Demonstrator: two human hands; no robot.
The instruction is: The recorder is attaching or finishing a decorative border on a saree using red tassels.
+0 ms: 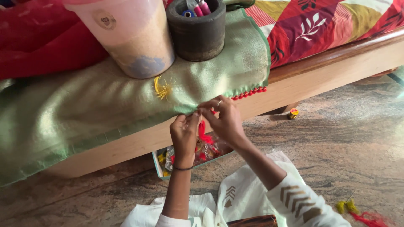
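Observation:
A green cloth (105,105) lies over the wooden bed edge (320,71), with a row of small red tassels (248,93) along its hem. My left hand (185,134) pinches the hem just left of my right hand (225,120), which wears a ring. Between the two hands hangs a red thread tassel (204,133), held at the cloth's edge. A loose bunch of yellow thread (161,88) rests on the cloth above my hands.
A clear plastic jar (130,38) and a dark stone pot (198,29) holding thread spools stand on the cloth. A shallow box of threads (189,157) sits on the floor under my hands. A small spool (293,113) and loose yellow and red tassels (357,212) lie on the stone floor.

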